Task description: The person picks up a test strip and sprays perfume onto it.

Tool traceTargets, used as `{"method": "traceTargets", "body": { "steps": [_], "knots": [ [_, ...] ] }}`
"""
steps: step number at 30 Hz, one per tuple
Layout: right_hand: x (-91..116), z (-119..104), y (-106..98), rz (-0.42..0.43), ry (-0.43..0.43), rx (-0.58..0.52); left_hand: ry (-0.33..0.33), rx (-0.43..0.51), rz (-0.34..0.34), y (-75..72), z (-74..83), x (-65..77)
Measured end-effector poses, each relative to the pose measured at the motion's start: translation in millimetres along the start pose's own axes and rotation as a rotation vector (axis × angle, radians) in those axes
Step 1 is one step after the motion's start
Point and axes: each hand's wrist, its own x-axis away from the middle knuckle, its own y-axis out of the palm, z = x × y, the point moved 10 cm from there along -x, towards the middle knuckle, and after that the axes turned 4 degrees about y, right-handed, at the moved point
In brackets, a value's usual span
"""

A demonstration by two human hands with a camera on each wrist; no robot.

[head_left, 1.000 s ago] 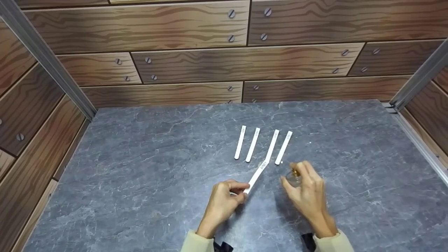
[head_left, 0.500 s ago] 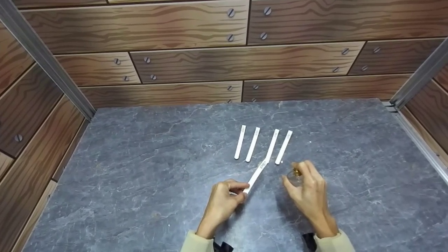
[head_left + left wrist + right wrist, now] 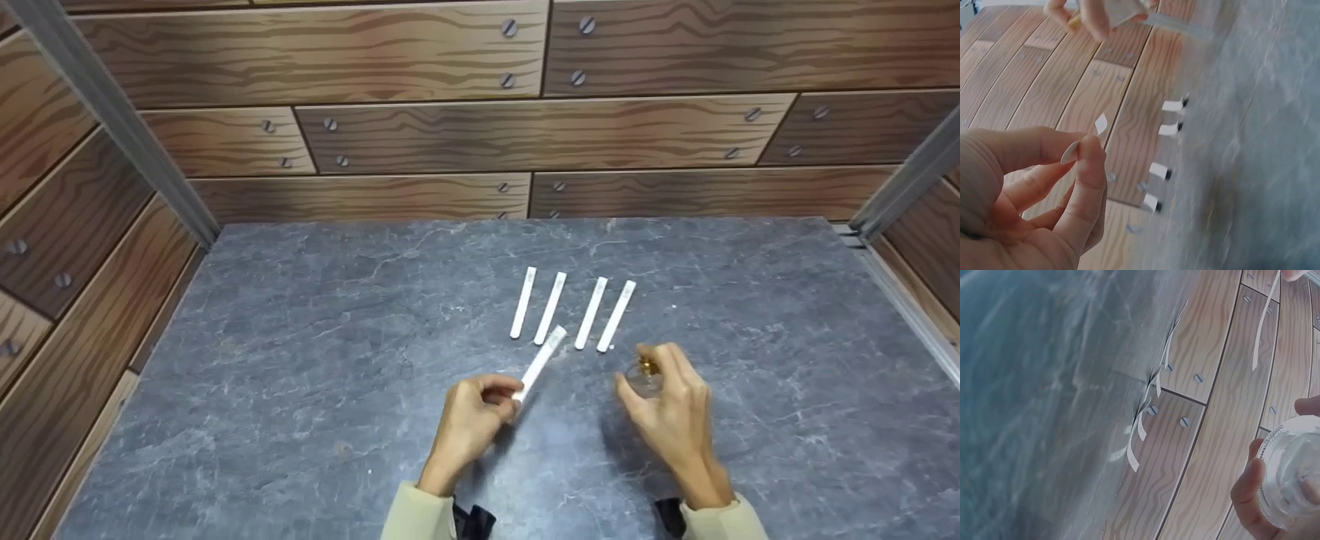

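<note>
My left hand [image 3: 469, 424] pinches the near end of a white paper test strip [image 3: 541, 364] between thumb and fingers. The strip slants up and away, its printed far end raised toward the right. In my right hand [image 3: 675, 409] is a small clear glass perfume bottle with a gold neck [image 3: 647, 366]; the fingers curl round it and mostly hide it. The right wrist view shows the ridged round base of the glass bottle [image 3: 1289, 475]. Beyond the hands, several similar white strips [image 3: 591, 313] lie side by side on the table, printed ends away from me.
The grey marbled table [image 3: 337, 360] runs to a wood-patterned back wall [image 3: 420, 135]. Wood-patterned panels and metal rails [image 3: 142, 142] bound both sides. Tiny white specks lie on the tabletop.
The left hand has drawn its strip slightly back and left, so its far end no longer overlaps a lying strip in view. The right hand still holds the bottle; the head view has shifted slightly.
</note>
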Motion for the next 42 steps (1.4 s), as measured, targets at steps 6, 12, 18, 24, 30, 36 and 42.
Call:
{"method": "traceTargets", "body": {
  "steps": [6,12,18,24,30,36,42],
  "knots": [
    [-1.8,0.4,-1.3,-0.002,0.0,-0.015,0.028,-0.003,0.087,-20.4,1.0,-9.6],
    [-1.8,1.8,-2.7,-0.003,0.016,-0.006,0.021,-0.037,0.152,-30.6,-2.5,-23.5],
    [0.7,4.4,-1.9,-0.005,0.018,0.006,-0.004,-0.051,0.193,-37.9,-6.3,-36.0],
    [0.2,4.7,-4.3,0.008,0.013,0.003,-0.002,-0.053,0.204,-41.3,-7.2,-47.1],
    [-0.4,5.3,-1.6,-0.002,0.019,-0.003,-0.029,-0.031,0.171,-42.1,-14.5,-55.8],
    [0.0,7.0,-1.2,-0.001,0.025,-0.014,-0.073,-0.055,0.149,-41.5,-23.1,-62.6],
    [0.5,8.2,-0.4,-0.008,0.028,-0.015,-0.099,-0.051,0.124,-39.2,-26.7,-71.6]
  ]
}}
